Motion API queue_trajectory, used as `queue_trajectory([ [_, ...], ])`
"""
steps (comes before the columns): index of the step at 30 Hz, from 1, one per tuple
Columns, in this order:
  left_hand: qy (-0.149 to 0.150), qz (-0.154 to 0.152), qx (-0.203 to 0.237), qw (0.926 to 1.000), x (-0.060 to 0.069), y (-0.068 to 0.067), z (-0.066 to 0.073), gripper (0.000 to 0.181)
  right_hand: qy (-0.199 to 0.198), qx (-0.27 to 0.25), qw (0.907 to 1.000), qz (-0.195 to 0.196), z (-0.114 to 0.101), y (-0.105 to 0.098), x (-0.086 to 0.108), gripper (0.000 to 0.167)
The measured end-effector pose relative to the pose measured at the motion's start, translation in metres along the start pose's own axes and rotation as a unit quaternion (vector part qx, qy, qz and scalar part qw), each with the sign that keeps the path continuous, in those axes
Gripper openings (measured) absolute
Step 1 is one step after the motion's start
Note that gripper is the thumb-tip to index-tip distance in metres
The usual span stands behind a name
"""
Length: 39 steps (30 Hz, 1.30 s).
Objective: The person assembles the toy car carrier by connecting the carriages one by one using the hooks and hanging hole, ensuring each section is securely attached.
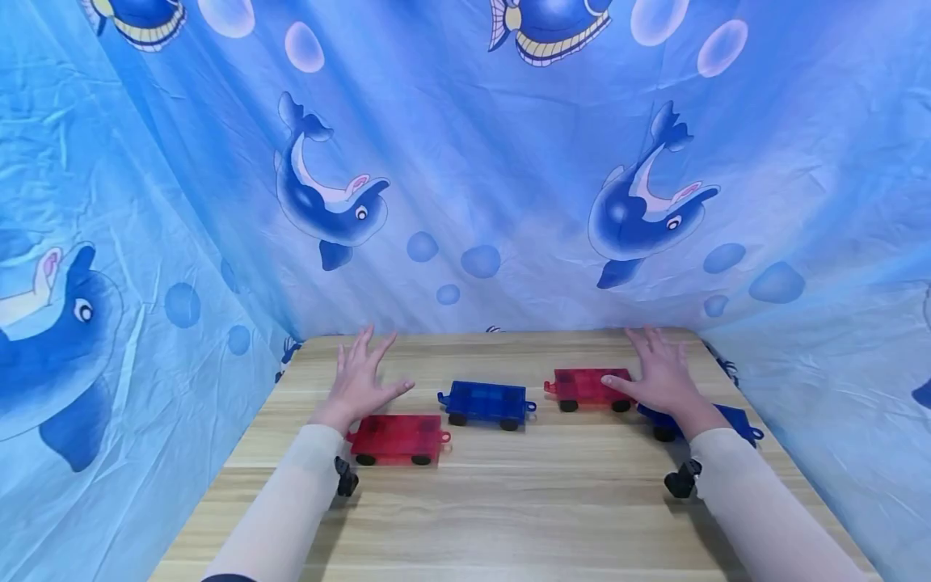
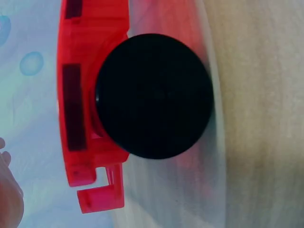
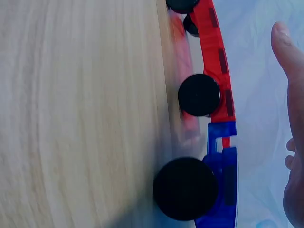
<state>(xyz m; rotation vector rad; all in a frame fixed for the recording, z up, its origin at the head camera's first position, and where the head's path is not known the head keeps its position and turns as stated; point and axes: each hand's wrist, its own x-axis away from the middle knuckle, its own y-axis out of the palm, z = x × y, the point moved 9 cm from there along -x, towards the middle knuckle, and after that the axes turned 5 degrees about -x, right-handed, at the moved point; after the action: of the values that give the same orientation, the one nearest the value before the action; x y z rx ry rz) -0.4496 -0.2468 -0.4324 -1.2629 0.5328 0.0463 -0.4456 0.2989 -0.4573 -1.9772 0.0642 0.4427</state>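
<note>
Wood tabletop (image 1: 480, 517): we see pale grain between our sleeves (image 1: 280, 505), running past the carts to a straight far edge.
Near red cart (image 1: 396, 436): stands low on our left, apart from its blue neighbour.
Left hand (image 1: 361, 388): we hold it above that cart, fingers spread wide, gripping nothing.
Right blue cart (image 1: 738, 420): partly hidden by our right wrist, one end near the right edge.
Right hand (image 1: 665, 380): fingers wide, nothing held, thumb apart from the carts.
Middle blue cart (image 1: 487, 402): between the red carts, touching neither.
Far red cart (image 1: 584, 386): just beside the right blue cart; we cannot tell whether they are hooked.
Cart count: four, two red, two blue.
Curtain (image 1: 465, 170): behind, two dolphins (image 1: 621, 218) facing us.
</note>
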Motion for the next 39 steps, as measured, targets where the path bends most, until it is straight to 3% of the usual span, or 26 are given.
queue_trajectory([
  [9, 0.007, -0.013, 0.021, 0.9997, 0.01, 0.002, 0.002, 0.102, -0.021, -0.016, 0.9996, -0.015, -0.022, 0.01, -0.002, 0.116],
  [19, -0.012, -0.035, 0.078, 0.9962, 0.024, 0.007, 0.004, 0.099, -0.055, -0.028, 0.9981, -0.009, -0.051, 0.024, -0.006, 0.116],
  [29, 0.002, -0.043, 0.116, 0.9924, 0.037, 0.008, 0.011, 0.094, -0.032, -0.054, 0.9972, -0.041, -0.074, 0.039, -0.006, 0.113],
  [39, -0.017, -0.083, 0.147, 0.9855, 0.052, 0.013, 0.013, 0.096, -0.038, -0.087, 0.9933, -0.066, -0.102, 0.05, -0.005, 0.108],
])
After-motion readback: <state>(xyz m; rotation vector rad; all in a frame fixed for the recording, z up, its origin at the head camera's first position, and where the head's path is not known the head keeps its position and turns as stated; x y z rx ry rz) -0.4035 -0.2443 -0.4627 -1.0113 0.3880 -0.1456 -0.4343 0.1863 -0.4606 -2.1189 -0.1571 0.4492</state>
